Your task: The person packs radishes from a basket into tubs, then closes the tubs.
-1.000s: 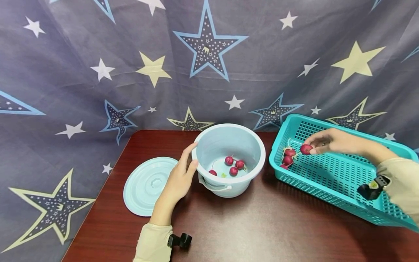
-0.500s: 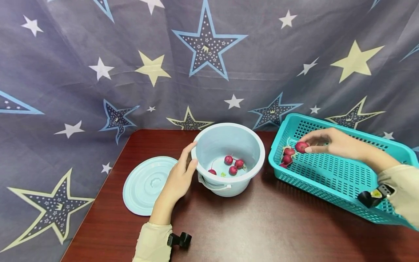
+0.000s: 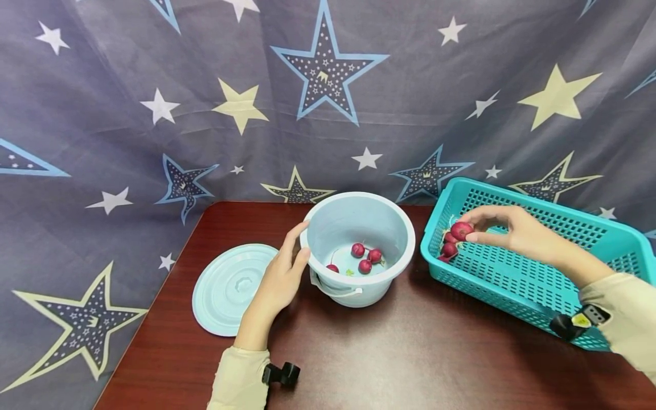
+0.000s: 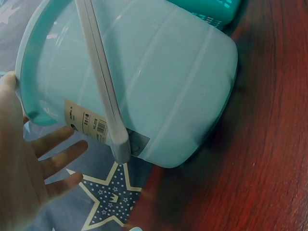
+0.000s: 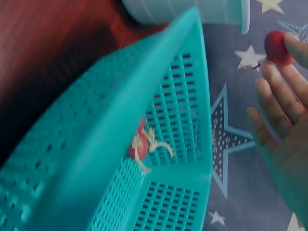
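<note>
Radish (image 3: 462,231) pinched between thumb and fingertips of the right hand (image 3: 517,230), held over the left end of the turquoise basket (image 3: 512,273). Remaining fingers of that hand loosely extended in the right wrist view. Just below, more radishes (image 3: 450,250) with pale, stringy roots, gathered at the basket end nearest the bucket (image 3: 359,222) and partly covered by the held one in the head view. Left hand (image 3: 283,274) at the left side of the pale blue bucket, thumb and forefinger touching the rim, other fingers stretched out beside the wall. Upright bucket, four radishes (image 3: 365,266) on its floor along with a small green scrap (image 3: 349,273). Pale handle (image 4: 101,82) hanging down across the outside, beige printed label (image 4: 86,122) close by. Round lid (image 3: 230,290) flat on the table (image 3: 410,353), left of the bucket, partly behind the left hand. Cream sleeves (image 3: 240,378) on both arms. Behind the table, grey-purple cloth (image 3: 195,68) patterned with stars.
</note>
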A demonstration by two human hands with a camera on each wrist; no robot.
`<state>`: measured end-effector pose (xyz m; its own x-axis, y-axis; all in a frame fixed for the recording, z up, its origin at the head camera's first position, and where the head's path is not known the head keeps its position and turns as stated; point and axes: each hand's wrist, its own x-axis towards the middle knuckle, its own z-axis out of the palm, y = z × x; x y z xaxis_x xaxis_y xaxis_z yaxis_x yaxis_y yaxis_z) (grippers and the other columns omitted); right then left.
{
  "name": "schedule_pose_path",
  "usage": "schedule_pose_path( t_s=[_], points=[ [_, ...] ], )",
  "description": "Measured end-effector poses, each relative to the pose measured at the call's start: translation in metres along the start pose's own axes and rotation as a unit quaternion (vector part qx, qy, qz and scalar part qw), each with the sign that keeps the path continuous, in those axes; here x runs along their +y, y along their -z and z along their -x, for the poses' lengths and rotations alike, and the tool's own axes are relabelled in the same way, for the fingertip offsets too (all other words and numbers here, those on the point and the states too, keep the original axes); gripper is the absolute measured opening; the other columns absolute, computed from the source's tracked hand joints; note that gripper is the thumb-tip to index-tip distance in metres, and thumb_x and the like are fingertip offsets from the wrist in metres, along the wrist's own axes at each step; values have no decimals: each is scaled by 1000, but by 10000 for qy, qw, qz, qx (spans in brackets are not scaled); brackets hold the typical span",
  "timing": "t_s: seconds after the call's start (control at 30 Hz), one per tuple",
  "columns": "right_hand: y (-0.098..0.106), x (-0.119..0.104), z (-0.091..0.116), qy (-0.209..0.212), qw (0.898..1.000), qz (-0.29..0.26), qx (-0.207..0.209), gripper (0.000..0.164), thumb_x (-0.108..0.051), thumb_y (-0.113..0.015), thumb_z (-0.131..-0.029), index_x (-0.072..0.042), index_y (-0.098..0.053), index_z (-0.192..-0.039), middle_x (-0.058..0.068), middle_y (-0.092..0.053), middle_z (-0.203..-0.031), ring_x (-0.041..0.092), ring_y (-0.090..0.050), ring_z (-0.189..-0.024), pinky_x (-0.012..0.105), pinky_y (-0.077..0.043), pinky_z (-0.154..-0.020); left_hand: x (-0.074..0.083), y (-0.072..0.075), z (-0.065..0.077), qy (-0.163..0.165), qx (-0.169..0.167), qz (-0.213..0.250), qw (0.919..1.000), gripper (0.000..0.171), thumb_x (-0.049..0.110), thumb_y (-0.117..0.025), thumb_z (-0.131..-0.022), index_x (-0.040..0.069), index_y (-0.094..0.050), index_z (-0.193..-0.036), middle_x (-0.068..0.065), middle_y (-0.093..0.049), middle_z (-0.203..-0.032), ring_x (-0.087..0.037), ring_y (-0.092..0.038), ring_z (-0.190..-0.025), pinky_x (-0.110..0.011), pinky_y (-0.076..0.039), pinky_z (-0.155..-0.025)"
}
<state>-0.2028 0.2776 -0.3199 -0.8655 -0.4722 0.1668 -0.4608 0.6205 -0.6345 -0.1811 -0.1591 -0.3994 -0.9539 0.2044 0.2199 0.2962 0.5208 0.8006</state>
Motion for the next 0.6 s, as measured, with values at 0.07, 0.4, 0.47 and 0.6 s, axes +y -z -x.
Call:
schedule_pose_path(
  t_s=[0.07, 0.4, 0.47, 0.6],
  points=[
    [-4, -5, 0, 95, 9998, -144, 116, 29, -8, -71, -92, -14, -69, -121, -3, -70, -100, 10, -63, -92, 21, -48, -78, 0, 0, 0, 4, 1, -19, 10000, 51, 32, -46, -106, 41, -28, -153, -5, -42, -152, -25, -49, -131, -58, -36, -104],
    [-21, -30, -5, 550, 9952, -721, 372, 35, 0, -70, -90, -14, -68, -123, 0, -69, -104, 13, -62, -96, 20, -46, -85, 3, 0, 1, 75, 9, -78, 9999, 50, 34, -45, -106, 43, -28, -153, -4, -43, -151, -25, -49, -131, -58, -37, -104],
    [-23, -35, -6, 638, 9939, -810, 382, 36, 2, -70, -90, -13, -67, -123, 0, -69, -105, 13, -62, -98, 20, -47, -85, 2, 0, 1, 59, 11, -72, 10000, 50, 34, -45, -106, 42, -28, -153, -4, -43, -151, -25, -48, -132, -57, -37, -104],
    [-28, -43, -10, 795, 9911, -1015, 345, 37, 3, -69, -89, -12, -67, -122, 1, -69, -106, 14, -62, -97, 24, -52, -78, 2, 0, 1, 36, 15, -33, 10000, 50, 33, -45, -106, 41, -28, -153, -5, -43, -151, -25, -48, -132, -57, -37, -105]
  ],
)
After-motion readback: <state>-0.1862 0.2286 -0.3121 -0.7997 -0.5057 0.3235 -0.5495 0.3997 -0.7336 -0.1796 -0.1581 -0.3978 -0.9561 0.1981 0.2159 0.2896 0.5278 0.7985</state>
